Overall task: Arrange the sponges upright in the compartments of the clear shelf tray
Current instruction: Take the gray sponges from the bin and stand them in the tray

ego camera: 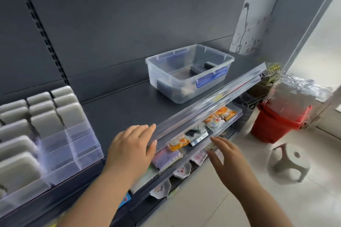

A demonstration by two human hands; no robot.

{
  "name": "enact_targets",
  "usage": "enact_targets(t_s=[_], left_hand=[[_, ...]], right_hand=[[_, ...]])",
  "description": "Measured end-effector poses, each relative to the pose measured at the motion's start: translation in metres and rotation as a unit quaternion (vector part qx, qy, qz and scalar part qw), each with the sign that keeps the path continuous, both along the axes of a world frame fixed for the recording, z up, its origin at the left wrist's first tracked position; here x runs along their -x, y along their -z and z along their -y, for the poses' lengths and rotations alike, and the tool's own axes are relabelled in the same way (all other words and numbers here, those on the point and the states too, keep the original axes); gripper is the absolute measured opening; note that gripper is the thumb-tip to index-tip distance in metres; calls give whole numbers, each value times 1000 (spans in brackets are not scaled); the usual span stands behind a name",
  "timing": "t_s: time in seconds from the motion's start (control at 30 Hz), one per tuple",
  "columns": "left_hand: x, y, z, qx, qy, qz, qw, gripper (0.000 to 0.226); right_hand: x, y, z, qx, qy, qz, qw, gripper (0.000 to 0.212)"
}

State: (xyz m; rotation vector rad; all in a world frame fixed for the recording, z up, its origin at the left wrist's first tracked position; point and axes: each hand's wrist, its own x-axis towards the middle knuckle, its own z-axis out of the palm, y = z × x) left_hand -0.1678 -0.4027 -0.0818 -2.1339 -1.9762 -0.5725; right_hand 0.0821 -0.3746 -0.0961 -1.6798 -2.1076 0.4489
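grey sponges (42, 121) stand upright in blurred rows, filling the back and left compartments of the clear tray (81, 153) at the shelf's (129, 101) left end. the left hand (131, 151) reaches over the shelf edge, fingers straight and released beside the clear rail (212, 97). the right hand (228, 164) hovers lower, fingers spread, grasping nothing.

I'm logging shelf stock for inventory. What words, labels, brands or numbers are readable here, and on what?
No text is legible in this view.
Blue label on the clear plastic bin: too blurred to read.
Orange-and-white snack packets on the lower shelf: print too blurred.
Coloured tags in the clear price strip: too blurred.
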Motion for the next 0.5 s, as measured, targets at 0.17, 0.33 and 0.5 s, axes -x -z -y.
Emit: enact_targets(t_s=[0.17,0.33,0.5], left_hand=[[-67,-23,-81,-39,16,21,999,52],[-112,-33,-132,-77,54,47,994,48],[-123,-38,-187,-99,46,51,993,45]], right_hand=[[-70,-36,-79,-42,-24,20,999,49],[-105,-63,-142,-77,-70,-12,995,55],[-107,-75,-211,-93,-104,-65,988,53]])
